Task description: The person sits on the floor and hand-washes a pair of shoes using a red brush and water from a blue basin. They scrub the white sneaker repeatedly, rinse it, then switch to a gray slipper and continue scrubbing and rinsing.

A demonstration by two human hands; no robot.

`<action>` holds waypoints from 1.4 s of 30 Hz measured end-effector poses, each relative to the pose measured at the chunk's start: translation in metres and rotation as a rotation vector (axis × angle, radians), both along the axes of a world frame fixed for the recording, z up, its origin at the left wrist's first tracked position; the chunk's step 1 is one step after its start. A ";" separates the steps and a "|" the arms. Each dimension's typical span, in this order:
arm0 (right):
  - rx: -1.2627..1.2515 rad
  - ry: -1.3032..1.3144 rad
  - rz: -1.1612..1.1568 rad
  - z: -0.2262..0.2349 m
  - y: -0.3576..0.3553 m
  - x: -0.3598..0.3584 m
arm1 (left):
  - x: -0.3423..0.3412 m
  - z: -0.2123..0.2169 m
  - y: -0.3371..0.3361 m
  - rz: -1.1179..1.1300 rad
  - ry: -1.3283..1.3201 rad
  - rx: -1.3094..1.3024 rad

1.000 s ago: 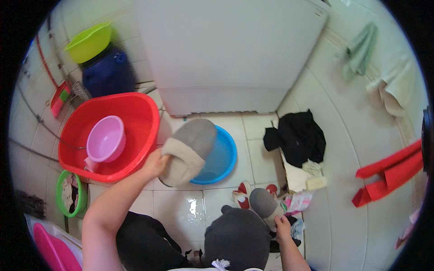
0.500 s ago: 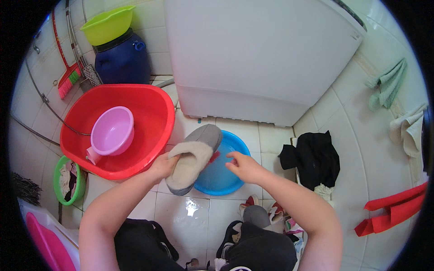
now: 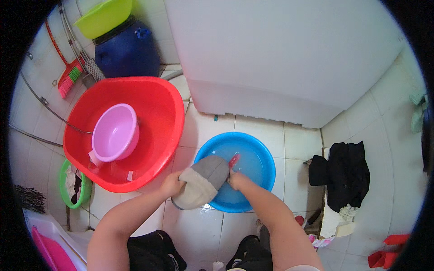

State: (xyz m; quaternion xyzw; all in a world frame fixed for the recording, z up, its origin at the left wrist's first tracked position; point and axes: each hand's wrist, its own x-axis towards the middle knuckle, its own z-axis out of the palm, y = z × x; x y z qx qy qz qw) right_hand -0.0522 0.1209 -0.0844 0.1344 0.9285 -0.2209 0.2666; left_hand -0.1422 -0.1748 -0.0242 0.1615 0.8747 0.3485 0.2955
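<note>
My left hand (image 3: 172, 184) is closed around the opening edge of a grey slipper (image 3: 212, 170) with cream fleece lining. Tilted, its toe points right over the near left part of a blue basin (image 3: 267, 151) of cloudy water. Beside the toe, my right hand (image 3: 238, 180) reaches down into the basin with its fingers closed. A slim red object (image 3: 234, 159) sticks out just beyond these fingers; its kind does not show clearly. The slipper partly covers the right fingertips.
At left stands a big red tub (image 3: 162, 104) holding a pink bowl (image 3: 115, 131). A green basin (image 3: 86, 192) with cloths sits beside it. Behind are a blue barrel (image 3: 129, 52), a yellow-green basin (image 3: 104, 18) and a broom (image 3: 70, 77). A white appliance (image 3: 280, 58) stands ahead; black clothing (image 3: 346, 176) lies right.
My right hand has moved down into the blue basin and closed at the red object. My left hand has turned the slipper so its opening no longer faces up. The view has shifted.
</note>
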 end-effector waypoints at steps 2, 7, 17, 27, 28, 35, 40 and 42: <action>0.020 0.074 -0.059 -0.024 0.007 0.005 | 0.002 0.008 0.008 -0.015 0.232 0.041; -0.469 0.185 -0.513 -0.022 0.029 0.015 | 0.011 0.041 0.019 -0.040 0.743 0.063; -0.712 0.260 -0.794 -0.004 -0.011 0.012 | 0.046 0.045 0.030 -0.426 0.421 -0.154; -0.918 0.185 -0.573 0.001 -0.008 0.034 | 0.072 0.037 0.075 0.852 -1.073 0.871; -1.010 0.080 -0.529 0.007 0.006 0.031 | 0.075 0.036 0.076 0.875 -1.052 0.934; -0.567 0.208 -0.664 0.024 0.043 0.027 | 0.065 0.012 0.071 0.938 -0.914 1.148; -0.180 0.071 -0.524 -0.002 0.042 0.021 | 0.055 0.003 0.064 0.954 -1.091 1.297; -0.355 0.227 -0.432 -0.002 0.034 0.025 | 0.053 0.005 0.068 0.940 -1.082 1.338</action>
